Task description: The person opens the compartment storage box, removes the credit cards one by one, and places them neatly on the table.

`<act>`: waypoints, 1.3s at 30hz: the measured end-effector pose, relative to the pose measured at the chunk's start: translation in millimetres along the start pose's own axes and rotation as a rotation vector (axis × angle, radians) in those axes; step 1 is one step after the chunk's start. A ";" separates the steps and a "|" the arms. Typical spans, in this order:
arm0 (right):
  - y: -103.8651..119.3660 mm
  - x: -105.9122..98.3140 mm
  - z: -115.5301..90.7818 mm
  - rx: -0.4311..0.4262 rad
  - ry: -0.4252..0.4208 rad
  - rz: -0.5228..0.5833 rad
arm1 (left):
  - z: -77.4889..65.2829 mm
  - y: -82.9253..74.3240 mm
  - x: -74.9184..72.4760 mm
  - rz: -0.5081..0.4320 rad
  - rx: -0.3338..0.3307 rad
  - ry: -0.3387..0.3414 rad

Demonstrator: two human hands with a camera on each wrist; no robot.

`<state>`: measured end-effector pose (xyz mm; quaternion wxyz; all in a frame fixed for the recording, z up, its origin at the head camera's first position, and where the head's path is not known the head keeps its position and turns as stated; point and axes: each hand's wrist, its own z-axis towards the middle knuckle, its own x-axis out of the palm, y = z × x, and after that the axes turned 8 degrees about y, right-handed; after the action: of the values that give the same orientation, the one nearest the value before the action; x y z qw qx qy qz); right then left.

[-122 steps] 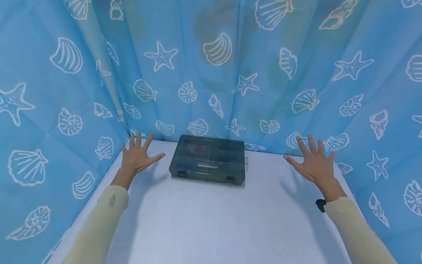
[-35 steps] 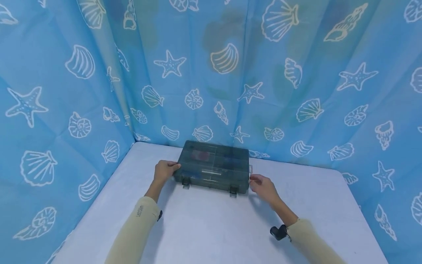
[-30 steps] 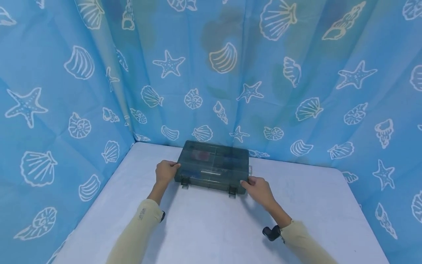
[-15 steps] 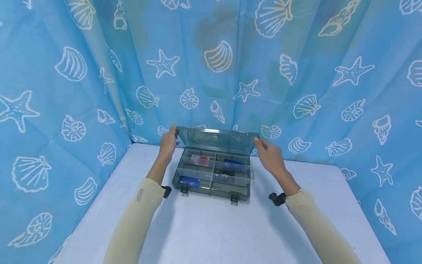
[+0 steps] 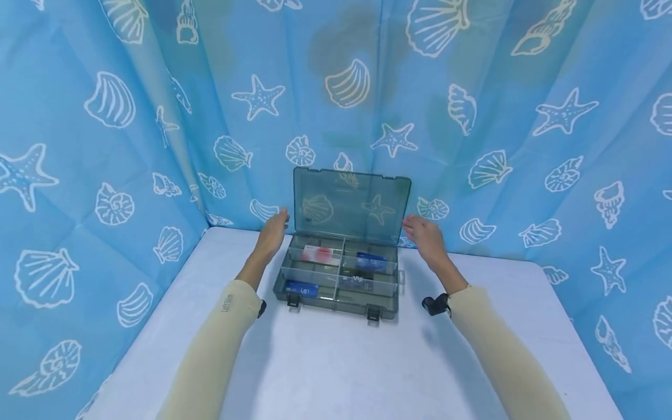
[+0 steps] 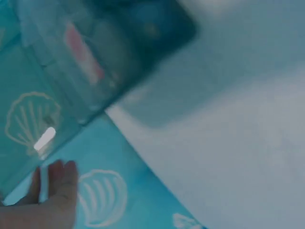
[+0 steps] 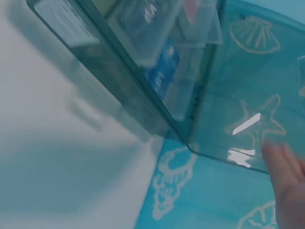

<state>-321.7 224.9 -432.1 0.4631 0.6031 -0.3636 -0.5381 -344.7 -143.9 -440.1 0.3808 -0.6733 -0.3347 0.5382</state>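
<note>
Open storage box on a table, with a person's two hands at its lid. The box, of grey see-through plastic, lies flat near the back of the white table; its lid stands raised along the rear edge, in front of a blue curtain printed with white shells and starfish. The left hand is beside the lid's left edge, its fingers extended and gripping nothing. The right hand is at the lid's lower right edge, its fingers loosely extended and likewise holding nothing—whether the fingertips touch the plastic cannot be told, since they are blurred in the right wrist view. Clear dividers split the inside into compartments. A red and white card lies at the rear left, a blue card at the front left; the right half holds a second blue card and, nearer the front, a dark card. Two latches on the front wall are unfastened. Both forearms wear cream sleeves.
</note>
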 end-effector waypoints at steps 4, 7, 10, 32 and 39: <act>-11.1 17.9 1.9 0.115 0.180 0.044 | -7.5 22.0 -5.0 0.177 -0.178 0.026; -19.8 33.0 3.3 0.235 0.289 -0.022 | -14.4 35.8 -1.9 0.196 -0.309 0.134; -25.4 44.6 3.8 0.312 0.348 -0.096 | -20.2 45.7 4.7 0.150 -0.365 0.224; -35.4 67.9 -2.1 0.380 0.396 -0.261 | -26.0 77.4 2.2 -0.109 -0.314 0.239; -34.2 70.6 2.6 0.480 0.381 0.116 | -27.9 85.4 0.1 -0.163 -0.304 0.227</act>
<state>-315.2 168.8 -486.6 0.3970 0.7637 -0.4206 -0.2868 -313.9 -189.5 -511.1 0.3523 -0.7502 -0.4202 0.3695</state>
